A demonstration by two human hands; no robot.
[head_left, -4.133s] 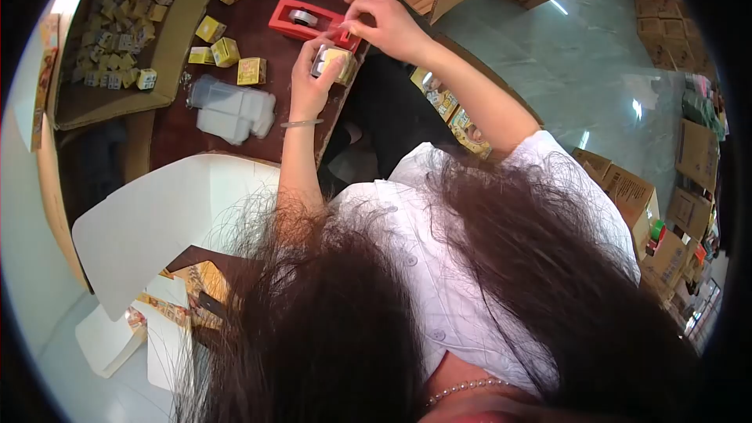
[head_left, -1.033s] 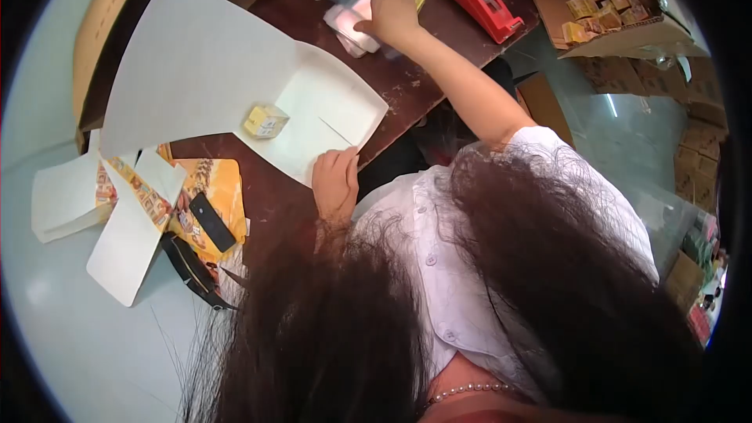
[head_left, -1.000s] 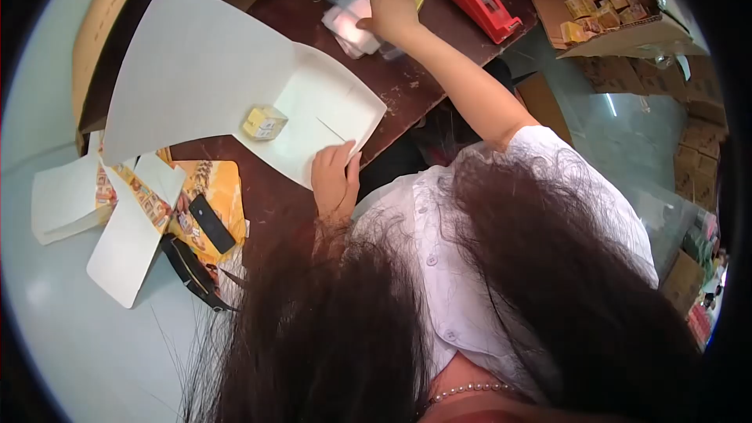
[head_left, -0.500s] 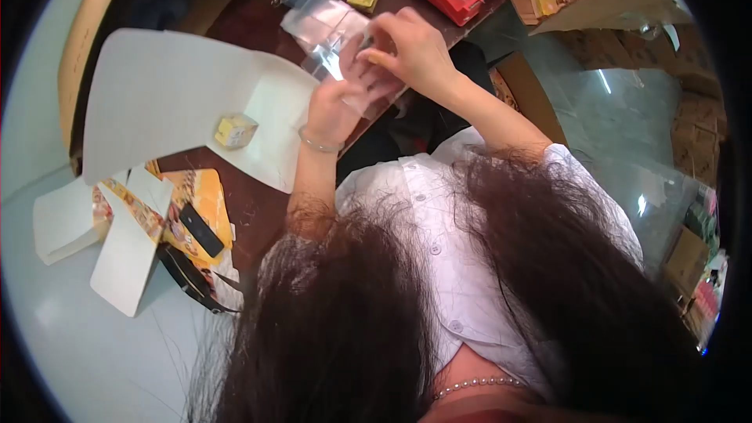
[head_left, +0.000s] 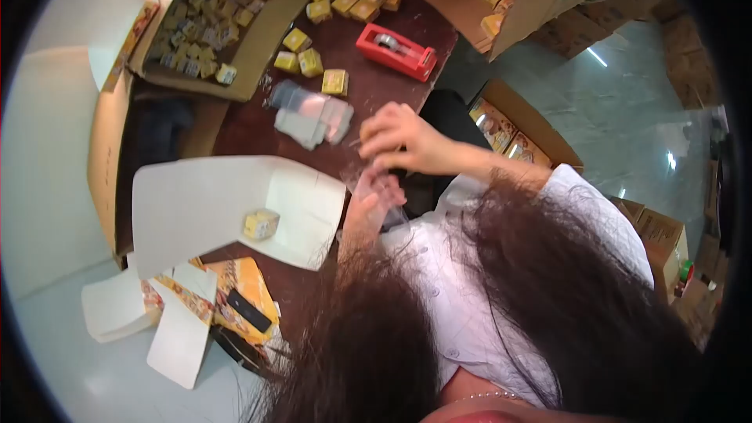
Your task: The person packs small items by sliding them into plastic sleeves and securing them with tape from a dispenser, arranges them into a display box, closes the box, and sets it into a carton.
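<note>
My left hand (head_left: 372, 200) is low near my lap, fingers curled around a clear plastic bag (head_left: 397, 215) that is hard to see against my clothes. Just above it, my right hand (head_left: 411, 141) has its fingers bent together in a pinch; whatever lies between them is too small or see-through to name. A stack of clear plastic bags (head_left: 313, 119) lies on the dark red table beyond my hands. To the left, an open white carton (head_left: 211, 188) holds one small yellow box (head_left: 261, 224).
A red tape dispenser (head_left: 396, 51) and several small yellow boxes (head_left: 335, 82) stand on the table (head_left: 258, 121). A large carton (head_left: 254, 82) full of such boxes is at the back left, another carton (head_left: 517, 12) at the back right. A phone (head_left: 249, 311) lies on printed packaging at lower left.
My hands have moved down toward my lap, off the stack of bags, with a clear bag in the left one. The view has tilted up, showing more of the cartons of yellow boxes.
</note>
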